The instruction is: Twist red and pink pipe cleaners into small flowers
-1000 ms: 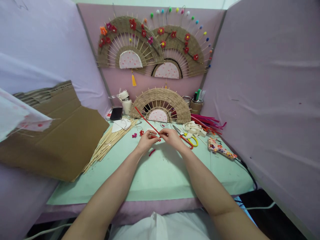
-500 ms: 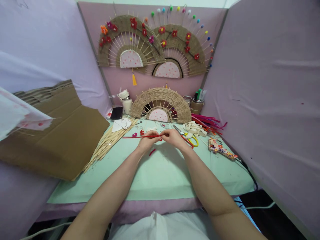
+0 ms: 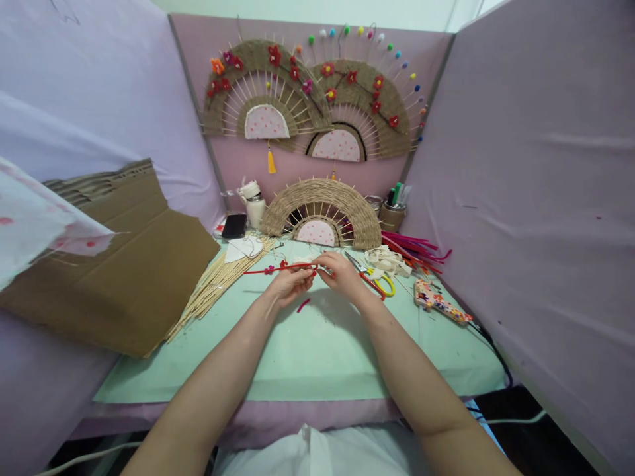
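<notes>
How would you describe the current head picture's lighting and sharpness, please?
Head view: diffuse light, faint soft shadows on the green tabletop; same view: wide-angle stretching toward the edges, and the red strip too small to show texture.

Soft even light, faint shadows on green tabletop (image 3: 327, 363), wide-angle stretching toward edges

left hand (image 3: 290, 285), right hand (image 3: 341, 272) pinching red strip (image 3: 295, 266); woven fan (image 3: 322, 192) behind.
</notes>
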Tool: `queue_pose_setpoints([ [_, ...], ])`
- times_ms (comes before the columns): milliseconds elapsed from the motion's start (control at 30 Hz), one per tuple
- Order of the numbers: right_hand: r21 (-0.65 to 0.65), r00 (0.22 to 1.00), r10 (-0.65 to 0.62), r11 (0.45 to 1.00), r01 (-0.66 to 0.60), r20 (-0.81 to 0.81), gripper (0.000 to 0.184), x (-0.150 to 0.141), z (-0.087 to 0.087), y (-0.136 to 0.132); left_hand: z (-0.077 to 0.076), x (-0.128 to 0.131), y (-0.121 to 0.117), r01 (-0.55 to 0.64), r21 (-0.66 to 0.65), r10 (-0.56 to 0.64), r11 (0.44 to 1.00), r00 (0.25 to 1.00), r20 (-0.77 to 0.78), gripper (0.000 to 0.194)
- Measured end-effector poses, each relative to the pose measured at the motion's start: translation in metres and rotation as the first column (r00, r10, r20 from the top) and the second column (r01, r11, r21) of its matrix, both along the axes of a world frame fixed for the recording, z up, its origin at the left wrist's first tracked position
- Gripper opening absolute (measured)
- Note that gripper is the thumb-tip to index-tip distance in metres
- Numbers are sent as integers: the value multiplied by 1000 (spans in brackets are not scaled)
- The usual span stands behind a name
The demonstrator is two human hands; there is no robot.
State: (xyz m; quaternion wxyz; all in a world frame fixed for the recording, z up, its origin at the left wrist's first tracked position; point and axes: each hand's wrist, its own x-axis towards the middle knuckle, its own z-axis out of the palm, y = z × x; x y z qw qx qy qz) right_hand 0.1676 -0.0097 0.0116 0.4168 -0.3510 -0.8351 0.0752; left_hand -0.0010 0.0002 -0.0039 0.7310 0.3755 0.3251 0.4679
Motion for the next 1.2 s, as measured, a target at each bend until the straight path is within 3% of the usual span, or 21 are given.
queue_pose_setpoints([
  [167, 32, 1000, -15, 999, 15, 20, 16, -1, -6, 5, 1, -1, -1, 24, 30, -24, 999, 1000, -10, 34],
  [300, 35, 997, -55, 998, 53, 49, 16, -1, -7, 6, 1, 1, 0, -56, 78, 60, 995, 997, -54, 38],
  [600, 44, 989, -110, 993, 106, 102, 16, -2, -6, 4, -4, 8, 2, -143, 241, 172, 960, 980, -104, 35],
  [900, -40, 989, -141, 989, 143, 49, 12, -4, -10, 5, -8, 7, 5, -166, 363, 265, 917, 933, -242, 31],
  [1000, -25, 993, -116, 993, 116, 5, 13, -5, -10, 4, -9, 6, 4, -162, 354, 258, 921, 935, -243, 30],
  [1200, 41, 998, -58, 998, 57, 18, 17, -5, -9, 5, -8, 3, 3, -88, 219, 127, 972, 977, -172, 31],
])
